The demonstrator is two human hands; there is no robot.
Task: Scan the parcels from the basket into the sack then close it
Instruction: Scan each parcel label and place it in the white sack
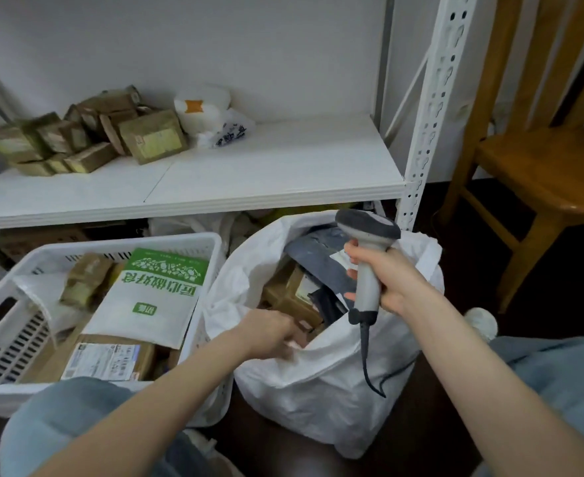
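A white metal shelf (pixel 266 173) stands behind the sack (pixel 318 390). Its board carries a heap of brown boxes (pixel 87 136) well to the sack's rear left and a white bundle (pixel 202 108) behind the sack, a little to the left. A wooden chair (pixel 538 166) stands to the sack's rear right.

The sack is white and crumpled and sits on the dark floor with its mouth wide open. Inside it a grey mailer (pixel 318 249) lies at the back and a brown carton (pixel 287 290) in front of that, among other parcels too jumbled to tell apart.

A white slotted basket (pixel 194 242) touches the sack's left side. It holds a large white bag (pixel 152 304) with a green printed band, a flat brown box (pixel 108 359) with a shipping label on the side nearer the person, and smaller brown packets on the far side from the sack.

The right hand (pixel 393 280) is above the sack's right rim, fingers wrapped tight round the handle of a grey scanner (pixel 368 256) whose head is up over the mouth. A dark cable (pixel 369 366) hangs from the handle down the sack's front.

The left hand (pixel 269 333) is at the sack's near left rim and reaches into the mouth. Its fingers are blurred and partly hidden by a fold, so I cannot tell whether they grip anything
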